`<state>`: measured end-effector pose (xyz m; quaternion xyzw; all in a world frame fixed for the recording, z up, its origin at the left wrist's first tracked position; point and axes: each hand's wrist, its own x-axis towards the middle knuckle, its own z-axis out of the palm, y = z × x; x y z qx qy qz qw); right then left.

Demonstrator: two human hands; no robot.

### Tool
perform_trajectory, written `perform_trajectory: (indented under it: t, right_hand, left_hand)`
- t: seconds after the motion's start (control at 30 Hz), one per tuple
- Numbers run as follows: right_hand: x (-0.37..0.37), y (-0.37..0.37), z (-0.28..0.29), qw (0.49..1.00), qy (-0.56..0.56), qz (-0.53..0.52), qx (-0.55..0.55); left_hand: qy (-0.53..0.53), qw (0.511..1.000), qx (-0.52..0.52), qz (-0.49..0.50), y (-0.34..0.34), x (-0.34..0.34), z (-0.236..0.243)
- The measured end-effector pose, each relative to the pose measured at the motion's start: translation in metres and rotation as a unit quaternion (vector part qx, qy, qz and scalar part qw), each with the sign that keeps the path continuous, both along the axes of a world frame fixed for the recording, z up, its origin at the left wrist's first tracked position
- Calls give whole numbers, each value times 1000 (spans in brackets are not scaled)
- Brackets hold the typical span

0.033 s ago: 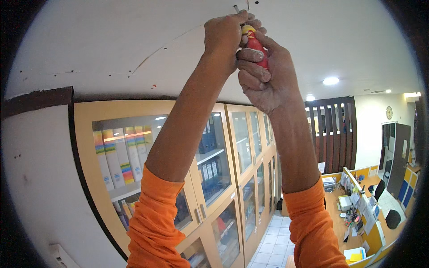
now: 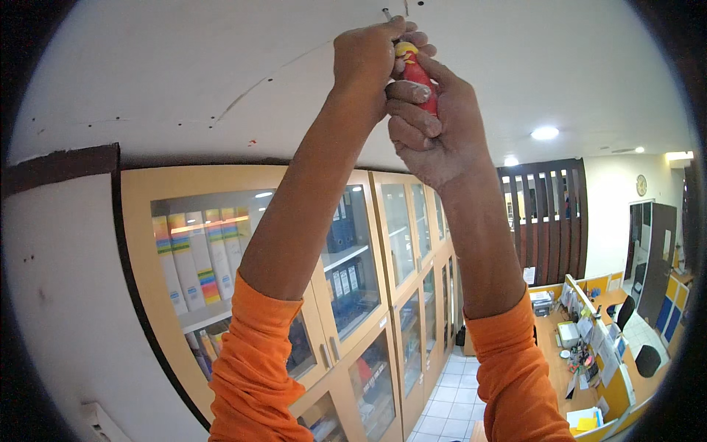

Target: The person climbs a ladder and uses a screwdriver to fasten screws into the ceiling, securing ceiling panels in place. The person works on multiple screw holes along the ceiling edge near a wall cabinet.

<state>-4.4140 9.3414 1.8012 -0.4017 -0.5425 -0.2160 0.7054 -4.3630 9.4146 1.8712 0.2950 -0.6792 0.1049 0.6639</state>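
Note:
Overhead, close to the white ceiling (image 2: 184,59), my right hand (image 2: 442,125) is wrapped round the red and yellow handle of a screwdriver (image 2: 419,77). Pale dust coats its fingers. My left hand (image 2: 366,55) is closed just above and left of that handle, its fingers around the front of the tool. What exactly they pinch is hidden. A short, thin metal piece (image 2: 387,13) pokes out beyond the left hand towards the ceiling; I cannot tell whether it is the shank or a screw. Small dark holes or screw heads and a scratch line mark the ceiling.
Wooden cabinets (image 2: 387,295) with glass doors and binders stand below and ahead. At the lower right are desks with yellow partitions (image 2: 622,383), papers and chairs (image 2: 648,361). A lit ceiling lamp (image 2: 545,133) and a dark slatted screen (image 2: 549,221) lie beyond.
Both hands and the screwdriver appear very slightly further left in the picture. The grip looks the same.

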Motion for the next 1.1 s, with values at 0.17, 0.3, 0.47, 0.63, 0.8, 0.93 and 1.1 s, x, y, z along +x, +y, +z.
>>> perform_trajectory:
  t: [0.17, 0.3, 0.47, 0.63, 0.8, 0.93, 1.1]
  right_hand:
    - [-9, -9, -2, 981, -6, -192, 17]
    - [-10, -13, -17, 883, -32, -465, 49]
    - [-20, -33, -24, 864, -37, -496, 80]
    - [-27, -41, -18, 774, -73, -625, 79]
    - [-23, -42, -5, 627, -127, -767, 58]
    - [-21, -37, 0, 627, -123, -767, 63]
    - [-14, -31, -1, 605, -136, -780, 83]
  left_hand:
    - [-60, 998, -26, -24, -12, 13, 11]
    - [-56, 982, -170, 63, -23, 30, 34]
    - [-85, 947, -280, 133, -36, 35, 44]
    - [-69, 927, -295, 219, -37, 39, 47]
    - [-177, 839, -379, 348, -23, 45, 48]
    - [-141, 923, -279, 223, -28, 33, 37]
    - [-167, 966, -121, 155, -35, 9, 21]
